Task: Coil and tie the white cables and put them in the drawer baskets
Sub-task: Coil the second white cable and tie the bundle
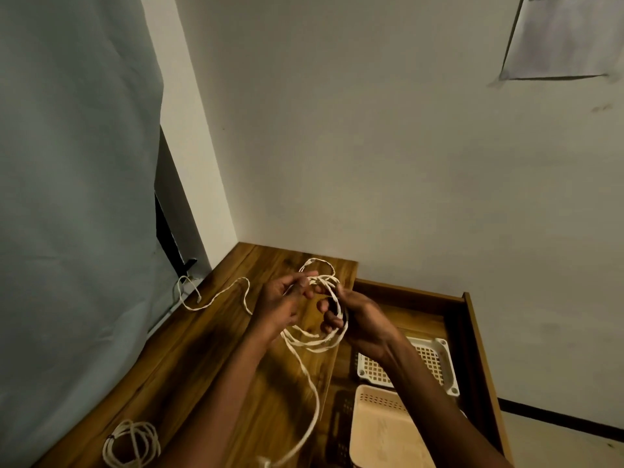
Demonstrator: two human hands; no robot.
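Observation:
Above the wooden tabletop (pixel 216 349) both hands work a white cable (pixel 314 339). My right hand (pixel 354 319) grips several loops of it, which hang below the fingers. My left hand (pixel 283 302) pinches a strand near the top of the coil. One loose end trails left across the table toward the wall; another runs down to the bottom edge of the frame. A second white cable (pixel 131 444), coiled and tied, lies at the table's near left. In the open drawer (pixel 472 332) sit a white lattice basket (pixel 435 359) and a peach basket (pixel 381 430).
A grey curtain (pixel 74 197) hangs at the left, white walls meet behind the table. A dark basket (pixel 341 430) lies left of the peach one in the drawer. A sheet of paper (pixel 564 35) is stuck on the wall at upper right.

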